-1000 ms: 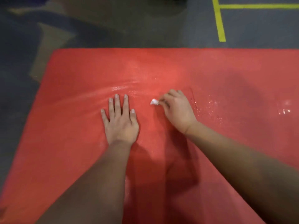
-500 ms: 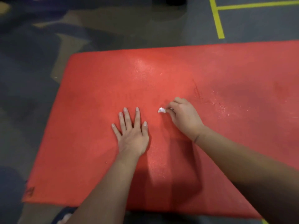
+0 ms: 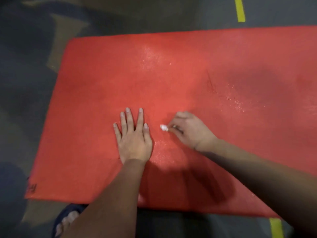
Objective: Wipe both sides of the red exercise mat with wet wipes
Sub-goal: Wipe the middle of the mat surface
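Your left hand (image 3: 134, 140) lies flat on the red exercise mat (image 3: 103, 74), palm down. Its fingers (image 3: 129, 121) are straight, slightly spread, and hold nothing. Your right hand (image 3: 190, 131) sits just to the right of it, not touching it. Its fingers (image 3: 180, 116) are curled and, with the thumb, pinch a small white wad of wet wipe (image 3: 163, 127). The wipe pokes out at the tips of those fingers, down at the mat, in the gap between your two hands and closer to the right one.

The mat lies flat on the grey floor (image 3: 25, 86) and spreads out on every side of your fingers. Its left edge is well to the left of your left fingers. Its near edge is behind both wrists.

Glistening wet patches (image 3: 151, 60) show on the mat beyond your left fingertips, with more beyond and to the right of your right fingers. A dark marking (image 3: 31, 188) sits at the mat's near left corner.

One strip of yellow tape (image 3: 240, 9) runs on the floor past the far edge, and another strip (image 3: 276, 227) lies at the near edge on the right. A foot in a dark sandal (image 3: 66, 220) rests on the floor beside your left forearm.
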Available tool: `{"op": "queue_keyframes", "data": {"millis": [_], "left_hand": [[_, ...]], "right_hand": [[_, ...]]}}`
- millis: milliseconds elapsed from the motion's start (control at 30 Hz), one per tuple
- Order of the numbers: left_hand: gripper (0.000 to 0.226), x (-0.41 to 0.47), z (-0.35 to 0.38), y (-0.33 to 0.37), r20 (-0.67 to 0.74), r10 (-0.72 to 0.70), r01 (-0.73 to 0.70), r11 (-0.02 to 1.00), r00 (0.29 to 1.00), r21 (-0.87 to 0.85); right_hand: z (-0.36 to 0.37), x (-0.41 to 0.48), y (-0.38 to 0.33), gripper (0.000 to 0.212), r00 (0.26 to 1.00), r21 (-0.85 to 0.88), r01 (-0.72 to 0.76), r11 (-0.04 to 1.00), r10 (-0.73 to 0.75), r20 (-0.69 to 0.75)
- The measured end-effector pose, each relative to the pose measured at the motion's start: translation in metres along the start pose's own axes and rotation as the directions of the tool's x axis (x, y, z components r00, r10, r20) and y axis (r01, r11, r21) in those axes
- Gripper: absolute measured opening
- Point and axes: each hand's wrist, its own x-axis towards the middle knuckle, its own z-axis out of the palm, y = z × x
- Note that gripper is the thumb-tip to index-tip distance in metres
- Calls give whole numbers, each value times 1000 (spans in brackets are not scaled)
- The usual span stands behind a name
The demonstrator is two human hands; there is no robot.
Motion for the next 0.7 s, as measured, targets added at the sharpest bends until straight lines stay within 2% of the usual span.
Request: {"op": "queue_keyframes", "data": {"millis": [67, 133, 200, 267, 300, 333, 400, 500, 567, 633, 700], "left_hand": [[59, 1, 0, 1, -6, -2, 2, 1000, 1000, -6], [59, 1, 0, 1, -16, 5, -5, 1000, 1000, -12], [59, 1, -1, 0, -23, 9, -9, 1000, 1000, -20], [59, 1, -1, -1, -19, 9, -9, 1000, 1000, -24], [59, 1, -1, -1, -20, 10, -11, 1000, 1000, -24], [59, 1, -1, -1, -25, 14, -15, 1000, 1000, -25], [59, 1, -1, -1, -39, 15, -16, 999, 999, -30], [59, 1, 0, -1, -53, 10, -12, 1000, 999, -27], [58, 1, 1, -1, -54, 11, -12, 1000, 999, -23], [57, 1, 2, -1, -55, 10, -11, 1000, 998, -19], [57, 1, 2, 0, -57, 12, -13, 1000, 998, -15]], "right_hand": [[4, -19, -14, 14, 977, 43, 126, 991, -131, 169], [4, -26, -16, 15, 957, 29, 173, 984, -175, 230], [7, -18, -9, 16, 982, -18, 134, 991, -130, 139], [11, -12, -4, 22, 1000, -10, 18, 1000, -18, -14], [14, -17, -7, 24, 999, 9, -18, 1000, 19, -46], [18, -26, -14, 25, 999, 25, -16, 1000, 17, -33], [25, -55, -33, 24, 994, 85, 69, 994, -76, 84], [29, -86, -47, 36, 958, 149, 152, 977, -183, 220], [32, -81, -40, 39, 969, 54, 171, 984, -178, 171], [34, -67, -32, 29, 991, -20, 94, 995, -92, 95], [30, -64, -29, 27, 996, 0, 51, 999, -51, 69]]}}
